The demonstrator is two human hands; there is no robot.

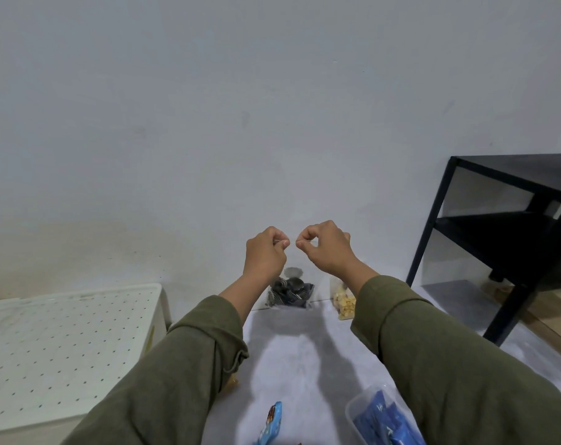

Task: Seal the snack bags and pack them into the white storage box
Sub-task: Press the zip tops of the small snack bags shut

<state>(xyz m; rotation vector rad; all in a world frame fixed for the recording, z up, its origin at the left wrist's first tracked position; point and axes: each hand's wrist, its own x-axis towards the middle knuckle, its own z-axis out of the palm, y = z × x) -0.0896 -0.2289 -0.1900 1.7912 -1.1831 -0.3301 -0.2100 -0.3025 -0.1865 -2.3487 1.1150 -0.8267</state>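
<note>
Clear snack bag (pixel 290 292), one: thin transparent plastic, held upright in the air by its top edge, the lower part filled with dark, striped pieces; its upper film is almost invisible against the wall.

Left hand (pixel 266 252): fingers curled, thumb and forefinger pinching the top edge of the clear snack bag at its left.

Right hand (pixel 324 248): fingers curled, thumb and forefinger pinching the same top edge at its right, fingertips nearly touching those of the left.

Sleeves, two: olive-green cloth, loose, covering both forearms and hiding part of the floor.

Second clear bag (pixel 345 301), one: transparent, holding pale yellow lumps, standing by the wall, partly behind the right sleeve.

White storage box (pixel 64 354), one: smooth plastic, rounded corners, lid on and dotted with a regular grid of small holes; at lower left, beside the left sleeve.

Blue wrapper (pixel 271 423), one: glossy, lying on the grey floor mat (pixel 285 364) at the bottom edge.

Clear container (pixel 381 419), one: transparent, holding blue packets, count unclear, partly under the right sleeve.

Black shelf unit (pixel 504 239), one: matt metal frame, square-edged, at right against the wall.
</note>
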